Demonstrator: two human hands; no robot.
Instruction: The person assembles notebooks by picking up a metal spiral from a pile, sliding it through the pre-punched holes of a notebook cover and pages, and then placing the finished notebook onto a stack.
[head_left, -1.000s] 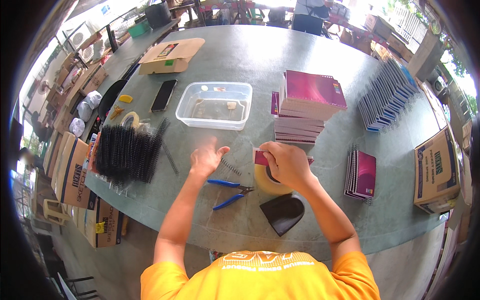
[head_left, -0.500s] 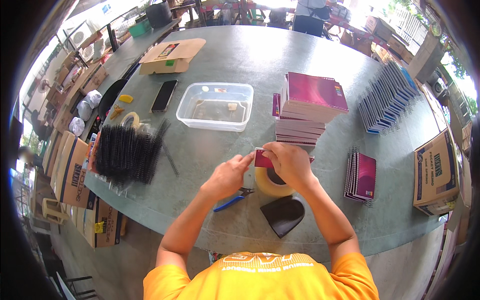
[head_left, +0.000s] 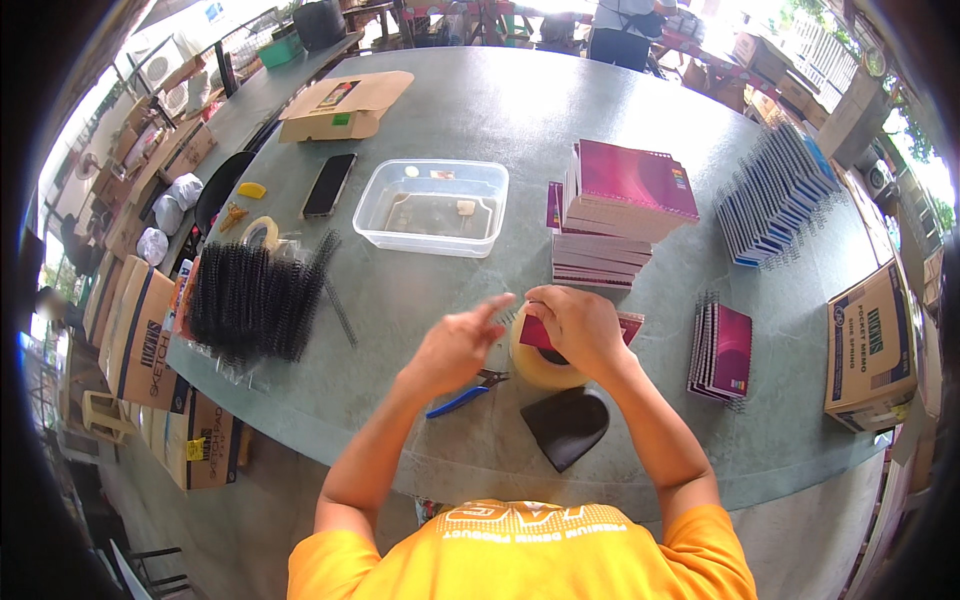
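My right hand [head_left: 578,325] grips a small maroon-covered notebook [head_left: 630,325] over a wide roll of clear tape [head_left: 545,372]. My left hand [head_left: 460,345] is just left of the notebook, its index finger stretched out and thumb apart, slightly blurred. A bit of thin coil seems to show near its fingertips, too small to make out. Blue-handled pliers [head_left: 460,400] lie below the left hand. Close to my right forearm rests a black rounded, flat piece [head_left: 567,428]. Beyond my hands stands a tall stack of maroon notebooks [head_left: 635,190].
Black spiral coils [head_left: 250,305] are heaped at the left, near a phone [head_left: 329,185]. A clear plastic tub [head_left: 430,240] is mid-table. Coil-bound maroon notebooks [head_left: 730,350], blue notebooks [head_left: 775,200] and a carton [head_left: 872,345] stand at the right. An opened cardboard box [head_left: 380,100] lies far left.
My left hand has come away from the notebook's left edge, its fingers spreading. The notebook in my right hand has turned slightly, and more of its right end shows.
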